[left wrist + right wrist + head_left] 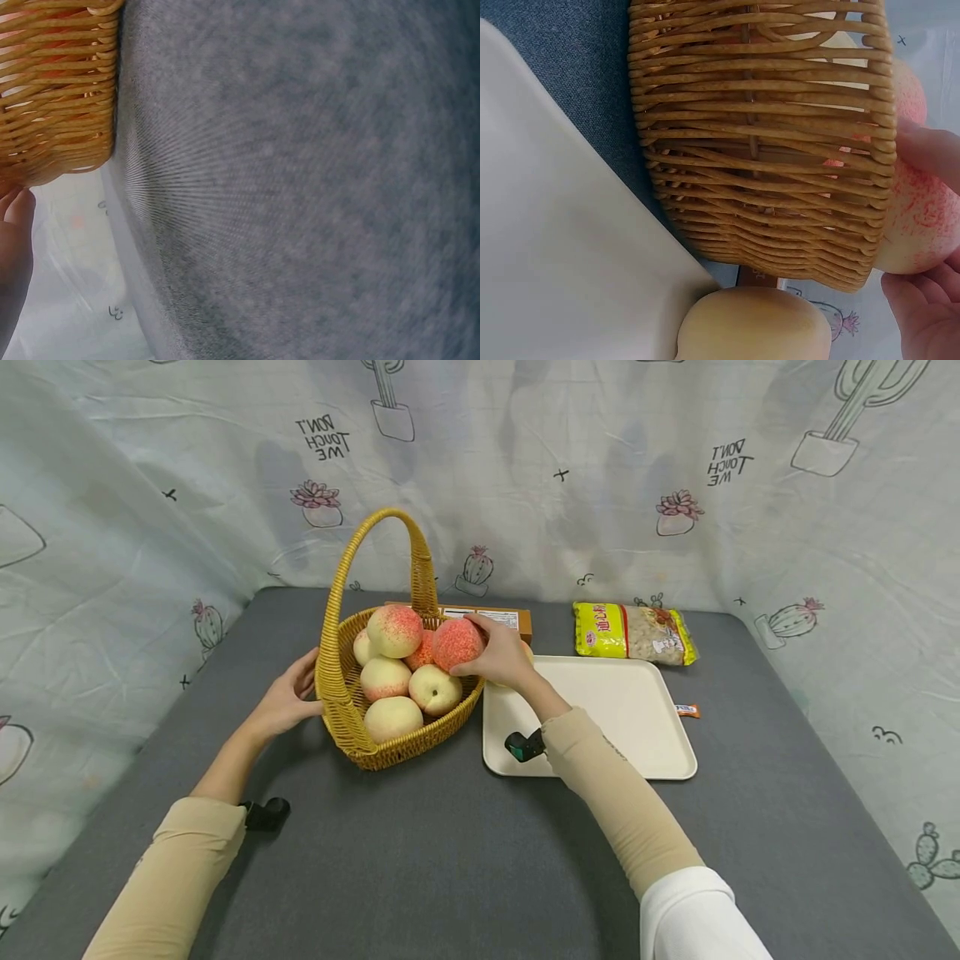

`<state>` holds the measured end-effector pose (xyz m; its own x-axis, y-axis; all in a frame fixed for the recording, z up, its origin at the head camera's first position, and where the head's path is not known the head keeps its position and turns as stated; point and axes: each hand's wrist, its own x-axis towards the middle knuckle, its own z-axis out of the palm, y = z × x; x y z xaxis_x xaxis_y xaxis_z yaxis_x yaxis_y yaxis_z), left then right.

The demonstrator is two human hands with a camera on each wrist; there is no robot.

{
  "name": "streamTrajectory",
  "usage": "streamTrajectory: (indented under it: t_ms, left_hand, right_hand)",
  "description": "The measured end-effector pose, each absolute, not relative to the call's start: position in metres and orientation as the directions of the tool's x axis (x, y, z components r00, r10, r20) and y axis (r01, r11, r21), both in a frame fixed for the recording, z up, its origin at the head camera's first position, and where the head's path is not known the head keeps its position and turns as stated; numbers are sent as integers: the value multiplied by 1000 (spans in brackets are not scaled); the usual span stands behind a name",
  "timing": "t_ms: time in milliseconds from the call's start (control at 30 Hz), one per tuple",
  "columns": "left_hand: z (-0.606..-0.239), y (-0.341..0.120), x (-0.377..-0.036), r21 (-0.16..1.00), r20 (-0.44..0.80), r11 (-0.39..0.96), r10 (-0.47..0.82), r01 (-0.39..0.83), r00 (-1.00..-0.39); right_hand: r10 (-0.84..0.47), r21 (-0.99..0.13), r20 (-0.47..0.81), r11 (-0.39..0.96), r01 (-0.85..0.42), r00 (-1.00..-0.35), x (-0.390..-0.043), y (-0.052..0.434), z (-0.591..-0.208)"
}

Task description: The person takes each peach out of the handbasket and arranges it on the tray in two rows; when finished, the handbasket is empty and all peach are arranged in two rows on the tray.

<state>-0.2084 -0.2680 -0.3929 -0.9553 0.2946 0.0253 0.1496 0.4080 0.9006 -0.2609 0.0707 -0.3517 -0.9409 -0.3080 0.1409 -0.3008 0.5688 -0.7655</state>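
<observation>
A yellow woven basket (405, 747) with a tall arched handle holds several peaches, some pale (393, 718) and some blushed red. My right hand (502, 652) grips a red-speckled peach (457, 645) at the basket's right rim, thumb on the near side and fingers over the far side. In the right wrist view that peach (922, 217) shows just beyond the wicker rim. At the basket's left side, my left hand (288, 697) touches the wicker with its fingers and thumb spread; its fingertips meet the weave in the left wrist view. Another peach (754, 326) sits at the tray's corner, mostly hidden in the head view.
A cream tray (607, 693) lies right of the basket, under my right forearm. Behind it rests a yellow bag of pasta (637, 633). A brown box (522, 622) stands behind the basket, and a small orange packet (687, 711) pokes out by the tray's right edge.
</observation>
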Motion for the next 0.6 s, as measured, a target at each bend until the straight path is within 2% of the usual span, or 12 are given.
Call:
streamTrajectory:
  t_ms: [600]
  left_hand:
    - [-394, -270, -208, 895, 21, 421, 293, 148, -956]
  right_hand:
    - [-261, -799, 210, 510, -319, -942, -256, 84, -341]
